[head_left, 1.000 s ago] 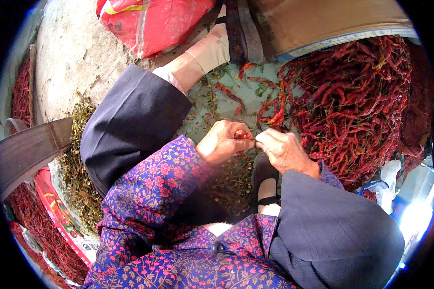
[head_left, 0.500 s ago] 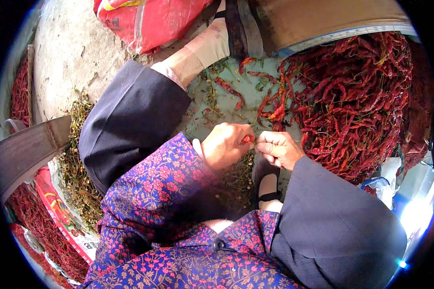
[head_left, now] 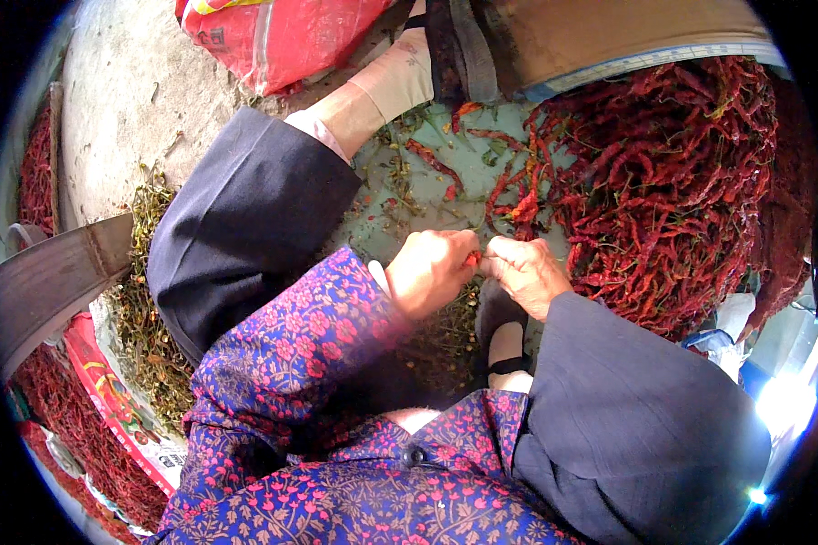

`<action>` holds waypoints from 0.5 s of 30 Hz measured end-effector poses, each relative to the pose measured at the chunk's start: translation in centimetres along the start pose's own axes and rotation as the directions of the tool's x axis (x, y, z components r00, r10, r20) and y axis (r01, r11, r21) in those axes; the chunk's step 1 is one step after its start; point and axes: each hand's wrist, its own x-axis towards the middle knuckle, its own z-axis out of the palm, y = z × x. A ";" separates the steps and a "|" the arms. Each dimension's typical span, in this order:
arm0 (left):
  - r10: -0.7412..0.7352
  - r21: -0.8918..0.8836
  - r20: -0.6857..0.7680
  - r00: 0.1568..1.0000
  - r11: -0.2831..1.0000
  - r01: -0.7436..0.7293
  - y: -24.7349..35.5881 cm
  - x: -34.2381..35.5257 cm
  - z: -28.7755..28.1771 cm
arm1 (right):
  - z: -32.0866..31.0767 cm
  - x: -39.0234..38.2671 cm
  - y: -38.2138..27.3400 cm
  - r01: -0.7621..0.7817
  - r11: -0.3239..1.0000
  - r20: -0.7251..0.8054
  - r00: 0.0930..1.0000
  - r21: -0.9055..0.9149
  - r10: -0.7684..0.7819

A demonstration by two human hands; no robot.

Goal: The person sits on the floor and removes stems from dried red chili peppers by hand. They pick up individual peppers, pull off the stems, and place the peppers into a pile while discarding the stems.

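Note:
Between my legs, my left hand (head_left: 429, 274) is closed around a red chili pepper (head_left: 472, 260), and just a small red bit of it shows at the fingertips. My right hand (head_left: 529, 276) meets it there, thumb and fingers pinched together at the pepper's end; what lies inside that pinch is too small to make out. Beyond the hands, several loose dried chilies (head_left: 434, 162) lie on a pale green sheet (head_left: 432, 204). To the right rises a large pile of wrinkled dark red chilies (head_left: 663, 200).
Dry stems (head_left: 154, 300) are heaped left of my leg, and more lie below my hands. A red sack (head_left: 291, 41) stands at the far side beside my shoe. Cardboard (head_left: 636, 36) borders the pile. More chilies (head_left: 77, 409) lie at the left edge, near a grey strap (head_left: 59, 272).
My right hand has turned slightly, and its fingers now press closer to the pepper's end. My left hand stays nearly in place, still around the chili pepper.

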 end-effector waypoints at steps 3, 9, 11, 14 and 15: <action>0.103 0.084 -0.049 0.993 0.992 -0.098 0.0 -0.6 0.4 | 0.9 0.4 1.1 0.084 0.982 0.063 0.995 -0.170 -0.074; 0.275 -0.175 0.189 0.943 0.954 -0.243 1.1 -0.6 -1.5 | -2.6 -0.4 -0.5 0.403 0.912 0.453 0.829 -0.075 -0.329; 0.266 -0.240 0.247 0.932 0.949 -0.207 1.3 -0.8 -2.3 | -2.8 -0.6 -1.6 0.496 0.867 0.518 0.753 -0.043 -0.405; 0.215 -0.226 0.203 0.955 0.960 -0.168 1.2 -1.1 -1.9 | -2.2 -0.9 -1.9 0.393 0.912 0.424 0.850 -0.119 -0.311; 0.188 -0.132 0.149 0.971 0.977 -0.169 0.8 -0.9 -1.4 | -1.9 -1.0 -1.5 0.349 0.927 0.361 0.890 -0.141 -0.280</action>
